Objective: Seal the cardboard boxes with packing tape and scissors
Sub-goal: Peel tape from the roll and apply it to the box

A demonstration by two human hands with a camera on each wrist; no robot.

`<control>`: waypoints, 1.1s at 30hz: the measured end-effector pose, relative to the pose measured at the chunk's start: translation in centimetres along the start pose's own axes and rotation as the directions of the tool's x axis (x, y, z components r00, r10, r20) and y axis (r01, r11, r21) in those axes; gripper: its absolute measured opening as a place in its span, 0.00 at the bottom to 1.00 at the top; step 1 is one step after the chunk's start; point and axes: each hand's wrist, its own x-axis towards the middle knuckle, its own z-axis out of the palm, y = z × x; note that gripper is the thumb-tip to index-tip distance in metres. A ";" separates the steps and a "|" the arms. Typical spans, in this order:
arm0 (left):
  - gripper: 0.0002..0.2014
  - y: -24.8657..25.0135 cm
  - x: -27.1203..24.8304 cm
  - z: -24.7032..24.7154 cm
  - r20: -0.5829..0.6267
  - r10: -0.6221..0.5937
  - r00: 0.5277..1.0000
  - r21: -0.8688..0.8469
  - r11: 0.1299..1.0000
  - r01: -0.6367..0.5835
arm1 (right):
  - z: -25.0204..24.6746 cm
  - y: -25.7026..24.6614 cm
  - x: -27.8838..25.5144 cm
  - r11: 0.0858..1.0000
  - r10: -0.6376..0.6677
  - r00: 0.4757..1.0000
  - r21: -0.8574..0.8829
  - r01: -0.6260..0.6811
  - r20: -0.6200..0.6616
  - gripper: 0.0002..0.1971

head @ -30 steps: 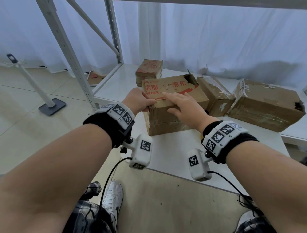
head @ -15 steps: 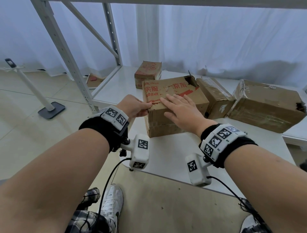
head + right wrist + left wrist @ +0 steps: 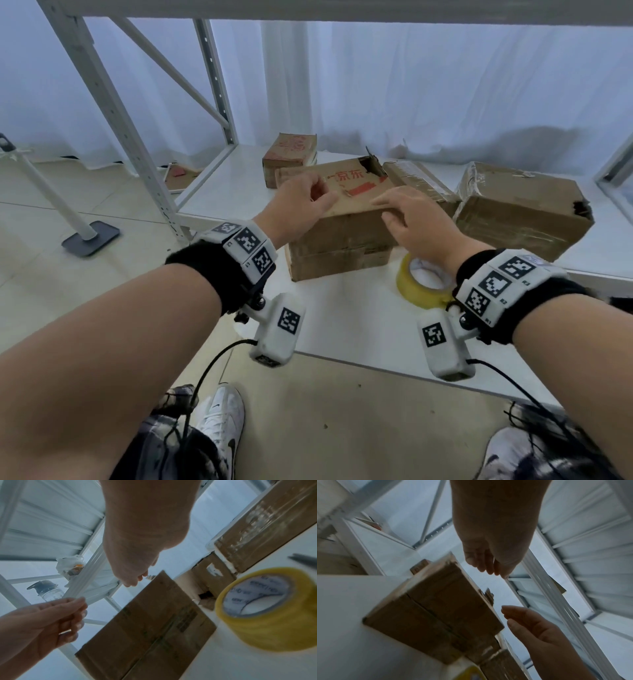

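Cardboard box with red print (image 3: 346, 219) sits at centre of the head view on the white shelf (image 3: 342, 308), its top flaps lying closed and a torn corner at its upper right. Left hand (image 3: 301, 209) is over the near left edge of the box top; fingers are loosely curled and together. Whether they touch the cardboard cannot be told from the head view, and the left wrist view shows them (image 3: 485, 566) hanging clear above the box (image 3: 436, 615), gripping nothing. Right hand (image 3: 414, 222) is at the near right edge of the top; fingers (image 3: 135, 580) are relaxed, slightly bent, holding nothing, with contact on the flap uncertain.

Roll of yellow packing tape (image 3: 419, 282) lies flat on the shelf just right of the box and below the right wrist; in the right wrist view it (image 3: 267, 609) fills the lower right. A dark pointed object (image 3: 303, 561) at the right edge of that view is too blurred to identify.

Other boxes: a small one (image 3: 291, 150) behind, a taped one (image 3: 418, 181) to the right touching the printed box, and a large damaged one (image 3: 520, 209) at far right.
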 end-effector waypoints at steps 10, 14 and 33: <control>0.15 4.9 1.1 12.5 0.573 0.114 0.812 0.418 0.811 -0.409 | -3.3 7.9 -7.1 0.887 0.461 0.856 -0.127 -0.443 0.235 0.22; 0.25 4.5 1.2 17.4 0.701 0.132 0.701 0.476 0.646 -0.597 | -1.5 10.0 -8.6 0.835 0.546 0.780 -0.125 -0.536 0.305 0.24; 0.20 8.9 -0.4 3.8 0.197 0.029 0.980 -0.405 0.912 0.055 | -7.3 0.3 -2.5 0.495 0.393 0.900 0.782 -0.379 0.188 0.09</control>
